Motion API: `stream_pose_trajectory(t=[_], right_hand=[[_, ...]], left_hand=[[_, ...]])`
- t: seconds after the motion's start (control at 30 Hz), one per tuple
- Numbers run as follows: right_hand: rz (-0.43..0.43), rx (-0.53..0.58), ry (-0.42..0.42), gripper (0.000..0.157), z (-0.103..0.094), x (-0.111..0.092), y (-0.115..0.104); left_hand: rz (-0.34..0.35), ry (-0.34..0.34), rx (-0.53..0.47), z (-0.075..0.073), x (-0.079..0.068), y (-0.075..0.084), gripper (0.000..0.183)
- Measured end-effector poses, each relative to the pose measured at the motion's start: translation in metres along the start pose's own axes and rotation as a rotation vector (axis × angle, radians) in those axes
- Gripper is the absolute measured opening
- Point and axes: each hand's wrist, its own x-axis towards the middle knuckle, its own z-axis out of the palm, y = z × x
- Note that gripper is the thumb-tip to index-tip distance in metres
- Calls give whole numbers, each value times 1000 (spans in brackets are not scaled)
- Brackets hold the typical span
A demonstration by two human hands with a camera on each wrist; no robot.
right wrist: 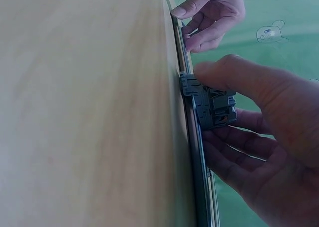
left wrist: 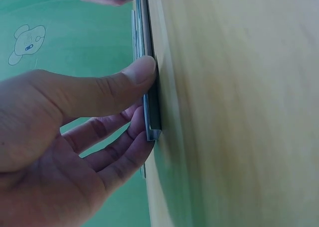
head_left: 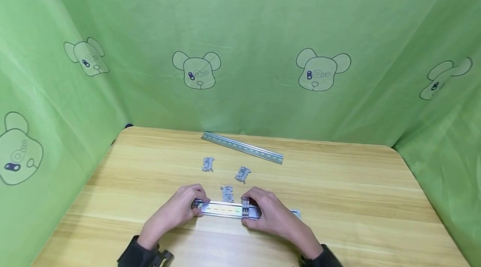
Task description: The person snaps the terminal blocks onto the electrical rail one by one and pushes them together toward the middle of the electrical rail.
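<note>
A slotted metal DIN rail [head_left: 221, 209] lies along the near part of the table, in front of the person. At its left end the left hand [head_left: 185, 205] grips it, thumb on the near edge and fingers on the far edge, as the left wrist view also shows. The right hand [head_left: 268, 212] holds a small stack of grey terminal blocks [right wrist: 212, 101] that sits on the rail right of its middle. In the right wrist view the thumb lies on one side of the stack and fingers on the other. The hand partly hides the rail's right part.
Behind the rail lie loose grey terminal blocks: one [head_left: 227, 194] close to it, one [head_left: 242, 174] farther back and another [head_left: 208, 164] to the left. A second DIN rail [head_left: 242, 146] lies slanted near the table's back edge. Green cloth [head_left: 259, 104] surrounds the table.
</note>
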Motion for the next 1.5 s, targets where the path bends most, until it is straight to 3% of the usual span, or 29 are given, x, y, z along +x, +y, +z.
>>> stream_pose_trajectory(t=[0.9, 1.5], right_hand=[[-1, -27, 12, 56, -11, 19, 18], [9, -26, 2, 62, -14, 19, 24]], left_hand=[[19, 26, 36, -4, 25, -8, 33], [20, -1, 22, -4, 35, -6, 35]])
